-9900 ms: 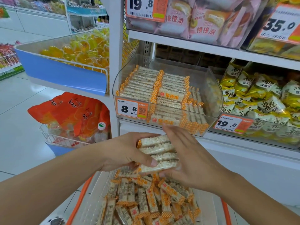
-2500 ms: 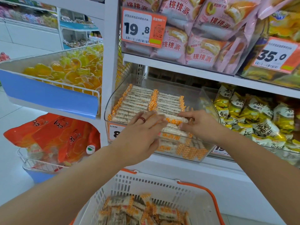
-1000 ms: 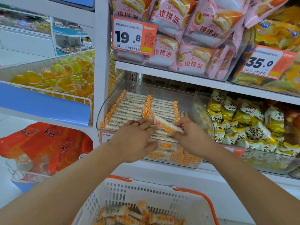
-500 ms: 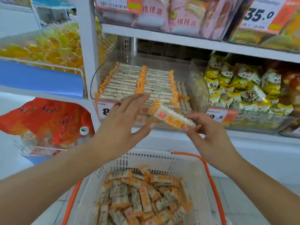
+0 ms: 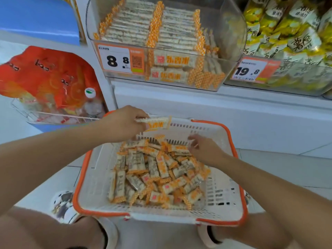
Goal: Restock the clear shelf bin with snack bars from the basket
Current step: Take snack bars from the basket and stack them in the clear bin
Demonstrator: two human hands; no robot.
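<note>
A white basket with an orange rim (image 5: 79,178) sits on the floor in front of me, holding a loose heap of snack bars (image 5: 158,173) in white and orange wrappers. My left hand (image 5: 124,124) pinches one snack bar (image 5: 157,122) above the basket's far edge. Over the far right of the heap, my right hand (image 5: 204,150) reaches down with its fingertips on the bars. Above, the clear shelf bin (image 5: 231,33) holds neat rows of the same bars (image 5: 136,27) and carries an 8.8 price tag (image 5: 122,60).
A second clear bin of yellow snack bags (image 5: 291,33) stands right of the bar bin. Orange bags (image 5: 48,78) fill a wire basket at the left, under a blue shelf front (image 5: 36,18). The white shelf base (image 5: 224,114) rises just behind the basket. My knees frame its near edge.
Both hands came down from the bin to the basket. The bar that my right hand held is now in my left hand. The view tilted down.
</note>
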